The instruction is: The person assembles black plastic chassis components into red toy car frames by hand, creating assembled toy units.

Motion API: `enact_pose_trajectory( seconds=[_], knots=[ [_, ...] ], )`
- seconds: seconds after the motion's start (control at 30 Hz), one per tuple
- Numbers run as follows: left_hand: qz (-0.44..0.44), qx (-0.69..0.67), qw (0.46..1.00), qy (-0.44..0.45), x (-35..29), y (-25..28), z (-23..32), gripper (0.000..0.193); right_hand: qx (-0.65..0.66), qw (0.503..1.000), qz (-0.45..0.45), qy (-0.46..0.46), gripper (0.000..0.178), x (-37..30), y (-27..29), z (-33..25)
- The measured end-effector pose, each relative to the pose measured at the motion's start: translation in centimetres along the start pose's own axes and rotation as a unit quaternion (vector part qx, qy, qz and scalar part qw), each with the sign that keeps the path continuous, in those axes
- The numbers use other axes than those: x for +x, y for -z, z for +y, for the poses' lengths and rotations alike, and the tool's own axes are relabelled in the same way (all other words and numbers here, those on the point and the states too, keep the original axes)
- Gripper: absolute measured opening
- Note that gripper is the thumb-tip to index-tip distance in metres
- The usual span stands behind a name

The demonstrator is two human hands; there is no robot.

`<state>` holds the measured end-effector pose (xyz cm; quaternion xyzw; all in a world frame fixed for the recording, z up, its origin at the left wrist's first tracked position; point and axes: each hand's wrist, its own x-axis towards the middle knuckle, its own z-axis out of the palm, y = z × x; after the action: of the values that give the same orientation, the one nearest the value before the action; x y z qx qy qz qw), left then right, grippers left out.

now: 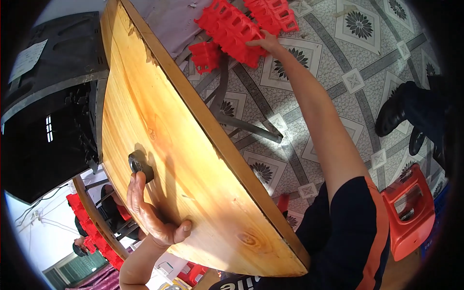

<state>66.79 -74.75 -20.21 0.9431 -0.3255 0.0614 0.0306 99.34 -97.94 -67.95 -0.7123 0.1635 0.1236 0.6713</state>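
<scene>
My right arm stretches over the tabletop's edge, down to red plastic racks [229, 30] with cut-out slots, low beside the table. My right hand [266, 42] is closed on the edge of one rack, its fingertips partly hidden. My left hand [157, 215] rests on the wooden tabletop [193, 188], fingers stretched out and thumb apart. Its fingertips are at a short black cylinder [147, 166], perhaps a roll of tape; whether they touch it I cannot tell. Nothing is gripped in that hand.
A large black bin-like case [53, 121] stands at the table's left side. Grey metal table legs [246, 126] stand on the patterned tile floor [360, 24]. At right are a red plastic stool [411, 212] and another person's dark shoes [394, 108]. A person [79, 246] sits beyond more red racks [89, 222].
</scene>
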Motion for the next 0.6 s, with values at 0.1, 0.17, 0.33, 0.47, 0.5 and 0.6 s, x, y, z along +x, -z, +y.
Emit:
enact_pose_trajectory(
  seconds=[0.1,0.17,0.33,0.47,0.5,0.6],
  knots=[
    [0.004,0.006,1.0,-0.006,0.1,0.2,0.2,0.09,0.055,0.997,-0.042,0.032,0.105,-0.8,1.0,0.9],
    [0.001,0.01,1.0,0.005,-0.2,0.5,0.4,0.09,0.077,0.993,-0.079,0.03,0.093,-3.2,0.7,0.0],
    [0.02,-0.037,0.997,0.061,-2.1,-0.1,0.1,0.09,0.102,0.991,-0.089,-0.012,0.083,-12.1,1.8,-0.1],
    [0.07,0.004,0.971,0.23,-6.6,2.6,6.3,0.078,0.155,0.984,-0.083,-0.011,0.083,-19.9,3.8,3.6],
    [0.098,-0.007,0.989,0.113,-8.9,2.7,7.8,0.071,0.094,0.991,-0.078,-0.053,0.076,-22.4,4.4,3.5],
    [0.153,-0.061,0.979,-0.116,-13.3,1.3,12.0,0.06,0.041,0.99,-0.061,-0.117,0.068,-29.9,6.7,6.0]
  ],
)
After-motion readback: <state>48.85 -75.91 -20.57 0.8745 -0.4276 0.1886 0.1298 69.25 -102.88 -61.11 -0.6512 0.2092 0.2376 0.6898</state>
